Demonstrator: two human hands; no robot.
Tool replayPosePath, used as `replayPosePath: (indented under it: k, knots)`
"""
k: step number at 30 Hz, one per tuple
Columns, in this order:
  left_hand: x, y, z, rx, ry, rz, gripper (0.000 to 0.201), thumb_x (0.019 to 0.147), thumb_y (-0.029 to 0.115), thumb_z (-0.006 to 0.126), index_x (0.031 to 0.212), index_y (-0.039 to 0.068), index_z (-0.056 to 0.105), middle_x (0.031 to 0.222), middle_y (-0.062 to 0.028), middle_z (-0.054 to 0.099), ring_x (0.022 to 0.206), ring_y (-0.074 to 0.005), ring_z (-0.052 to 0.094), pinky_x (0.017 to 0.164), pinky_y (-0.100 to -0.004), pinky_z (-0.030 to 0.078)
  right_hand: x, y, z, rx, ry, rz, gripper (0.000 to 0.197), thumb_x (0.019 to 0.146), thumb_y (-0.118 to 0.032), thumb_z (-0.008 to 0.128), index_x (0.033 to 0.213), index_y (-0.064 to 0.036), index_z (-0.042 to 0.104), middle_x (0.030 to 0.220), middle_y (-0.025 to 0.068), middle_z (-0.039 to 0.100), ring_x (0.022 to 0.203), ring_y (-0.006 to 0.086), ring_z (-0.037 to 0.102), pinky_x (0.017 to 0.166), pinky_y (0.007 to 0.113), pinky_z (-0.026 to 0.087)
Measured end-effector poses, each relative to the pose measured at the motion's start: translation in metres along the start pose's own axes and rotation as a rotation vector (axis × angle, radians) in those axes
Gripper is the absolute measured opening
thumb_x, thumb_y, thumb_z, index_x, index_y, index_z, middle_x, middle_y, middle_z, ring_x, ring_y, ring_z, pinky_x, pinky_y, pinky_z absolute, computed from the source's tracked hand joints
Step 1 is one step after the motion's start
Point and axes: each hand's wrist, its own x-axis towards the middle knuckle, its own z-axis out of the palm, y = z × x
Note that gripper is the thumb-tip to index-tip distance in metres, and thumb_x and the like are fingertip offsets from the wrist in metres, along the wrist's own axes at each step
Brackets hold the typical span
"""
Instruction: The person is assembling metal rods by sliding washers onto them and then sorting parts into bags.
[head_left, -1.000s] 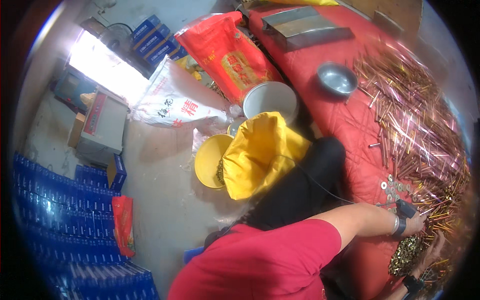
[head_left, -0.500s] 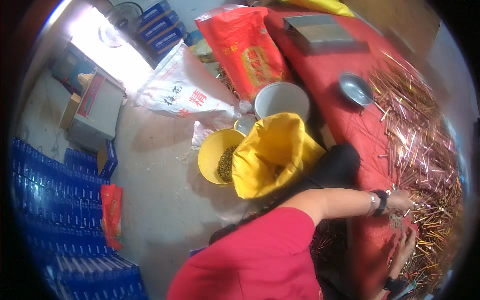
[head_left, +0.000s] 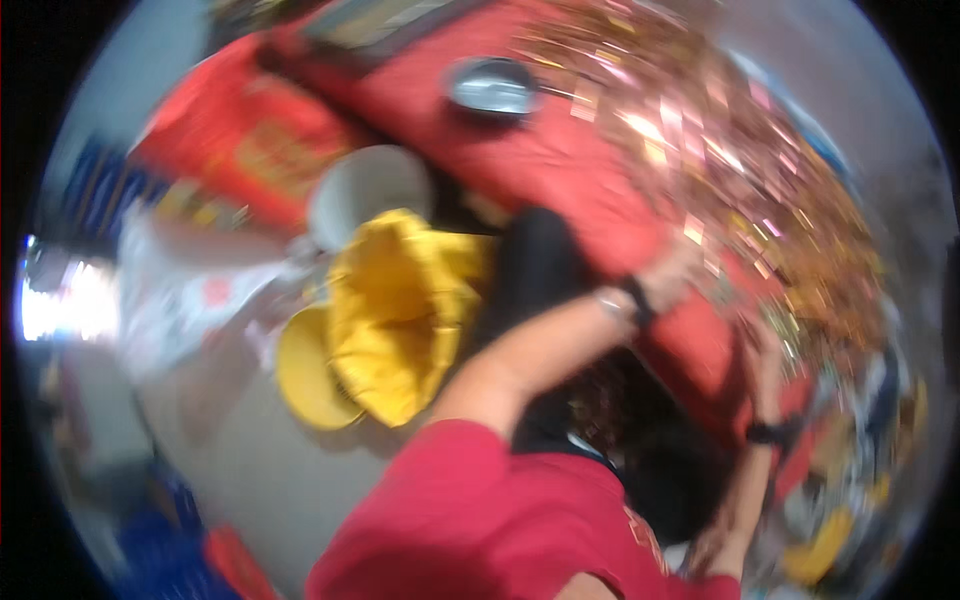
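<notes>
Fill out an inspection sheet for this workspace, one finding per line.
Surface: table covered in red cloth, picture blurred by motion.
Job's things: heap of thin copper-coloured pins spread over the far side of the cloth.
Clutter: grey metal bowl on the cloth; yellow sack, yellow basin and white bucket on the floor beside the table.
Hands: left hand at the edge of the pins, black band on the wrist; right hand near the pins; too blurred to tell any grasp.
Cables: nothing seen.
Surroundings: red printed bag, white bag, blue crates on the floor.
</notes>
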Motion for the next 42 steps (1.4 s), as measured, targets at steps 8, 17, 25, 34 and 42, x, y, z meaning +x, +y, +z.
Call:
replayPosePath:
  k: [8,17,25,34,42]
  knots:
    - [-0.007,0.008,0.021,0.116,0.048,-0.026,0.007,0.091,0.010,0.060,0.091,0.008,0.054,0.062,0.0071,0.043,0.045,-0.0018,0.031,0.038,-0.0162,0.024,-0.022,-0.011,-0.031,-0.122,0.154,0.115,0.023,0.083,-0.015,0.064,0.102,-0.0033,0.066,0.094,0.0156,0.066,0.089,0.0315,0.064,0.079,0.037,0.050]
    - [-0.022,0.006,0.023,0.123,0.142,-0.017,0.009,0.089,0.008,0.064,0.089,0.007,0.055,0.064,0.0052,0.046,0.045,-0.0022,0.032,0.036,-0.0167,0.022,0.013,-0.019,-0.001,-0.069,0.094,0.071,0.020,0.081,-0.017,0.066,0.099,-0.0079,0.068,0.088,0.0132,0.065,0.083,0.0299,0.063,0.075,0.038,0.049]
    - [-0.025,0.008,0.017,0.131,0.209,-0.001,0.012,0.091,0.007,0.060,0.100,0.000,0.057,0.085,-0.0078,0.062,0.045,-0.0025,0.033,0.036,-0.0166,0.024,0.017,-0.023,-0.016,-0.196,-0.124,0.109,0.018,0.080,-0.015,0.061,0.094,-0.0097,0.070,0.088,0.0160,0.067,0.085,0.0331,0.065,0.076,0.041,0.051]
    - [-0.028,0.009,0.025,0.104,0.136,0.010,0.016,0.092,0.008,0.057,0.105,-0.001,0.056,0.096,-0.0135,0.066,0.045,-0.0010,0.033,0.035,-0.0159,0.024,0.089,-0.030,-0.014,-0.574,-0.547,0.065,0.019,0.071,-0.012,0.056,0.082,-0.0066,0.070,0.084,0.0185,0.067,0.080,0.0351,0.066,0.068,0.045,0.053]
    - [-0.029,0.004,0.027,0.214,0.158,0.049,0.019,0.091,0.014,0.062,0.105,0.002,0.057,0.096,-0.0128,0.068,0.042,-0.0003,0.031,0.034,-0.0160,0.023,0.002,-0.029,-0.008,0.263,0.081,0.149,0.013,0.084,-0.010,0.060,0.095,-0.0038,0.064,0.078,0.0046,0.066,0.071,0.0126,0.061,0.065,0.028,0.048]
